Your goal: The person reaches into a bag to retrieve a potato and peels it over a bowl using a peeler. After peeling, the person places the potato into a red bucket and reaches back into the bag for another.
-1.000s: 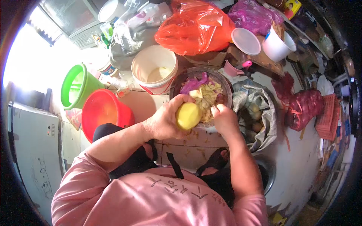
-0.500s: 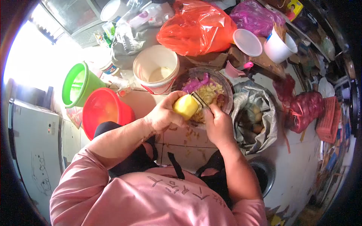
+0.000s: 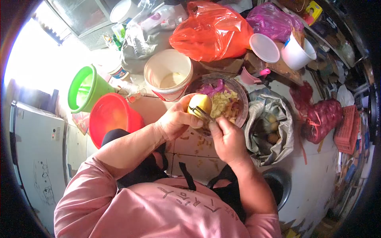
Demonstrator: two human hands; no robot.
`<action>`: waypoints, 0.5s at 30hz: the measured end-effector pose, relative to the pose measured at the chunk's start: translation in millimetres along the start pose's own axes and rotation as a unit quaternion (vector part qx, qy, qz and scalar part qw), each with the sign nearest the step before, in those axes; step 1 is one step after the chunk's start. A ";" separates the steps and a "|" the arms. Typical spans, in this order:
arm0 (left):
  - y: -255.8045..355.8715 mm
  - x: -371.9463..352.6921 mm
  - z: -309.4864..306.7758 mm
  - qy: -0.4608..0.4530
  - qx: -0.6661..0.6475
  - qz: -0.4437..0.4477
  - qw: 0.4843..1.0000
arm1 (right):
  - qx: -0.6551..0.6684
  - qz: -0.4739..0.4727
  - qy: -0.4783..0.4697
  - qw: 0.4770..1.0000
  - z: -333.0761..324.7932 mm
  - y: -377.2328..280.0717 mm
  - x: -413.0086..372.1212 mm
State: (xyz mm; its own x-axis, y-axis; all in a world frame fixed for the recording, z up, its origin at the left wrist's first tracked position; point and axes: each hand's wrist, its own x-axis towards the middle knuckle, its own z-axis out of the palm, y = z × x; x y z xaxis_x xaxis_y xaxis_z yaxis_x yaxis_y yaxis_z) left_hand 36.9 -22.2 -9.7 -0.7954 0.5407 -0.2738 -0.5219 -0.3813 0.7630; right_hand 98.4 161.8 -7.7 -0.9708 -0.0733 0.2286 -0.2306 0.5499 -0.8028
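Note:
My left hand (image 3: 178, 120) is wrapped round a yellow, mostly peeled potato (image 3: 201, 102). A peeler (image 3: 203, 114) is in the grip of my right hand (image 3: 228, 139), its blade lying against the near side of the potato. Just beyond both hands sits a round basin (image 3: 244, 104) with pale peelings (image 3: 223, 103) and a purple piece of plastic or net in it. To the right of my right hand, an open grey sack (image 3: 285, 135) contains several unpeeled potatoes (image 3: 272, 127).
Left of my hands stand a red bucket (image 3: 133, 119), a green bucket (image 3: 94, 88) and a white bucket (image 3: 168, 88). Red and purple plastic bags lie at the back. A red net bag (image 3: 323, 121) and red crate (image 3: 346, 133) are at right. Peel scraps litter the tiled floor.
The peeler has moved from the potato's right side down to its near side, with my right hand lower and nearer me. The potato has been turned in my left hand.

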 end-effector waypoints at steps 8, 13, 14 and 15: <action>-4.1 -13.8 12.0 -0.073 0.140 -0.022 0.987 | -0.108 0.257 -0.055 0.959 -18.6 50.5 18.7; 7.4 -9.0 7.1 -0.013 0.086 -0.078 0.993 | -0.033 0.201 -0.014 0.979 -17.3 40.9 15.0; 5.5 -7.8 5.9 -0.013 0.087 -0.079 0.993 | -0.016 0.160 0.014 0.987 -13.0 29.4 12.3; 2.4 -5.3 4.0 0.012 0.028 -0.062 0.998 | 0.006 0.151 0.011 0.988 -11.6 16.7 9.6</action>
State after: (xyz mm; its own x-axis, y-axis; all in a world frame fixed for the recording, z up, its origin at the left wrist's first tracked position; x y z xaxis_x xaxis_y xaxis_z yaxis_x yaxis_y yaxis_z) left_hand 41.2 -23.0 -4.0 -0.7331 0.5623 -0.3827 -0.6001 -0.2697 0.7531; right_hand 86.0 180.0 -12.5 -0.9937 0.1119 -0.0112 0.0697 0.5346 -0.8422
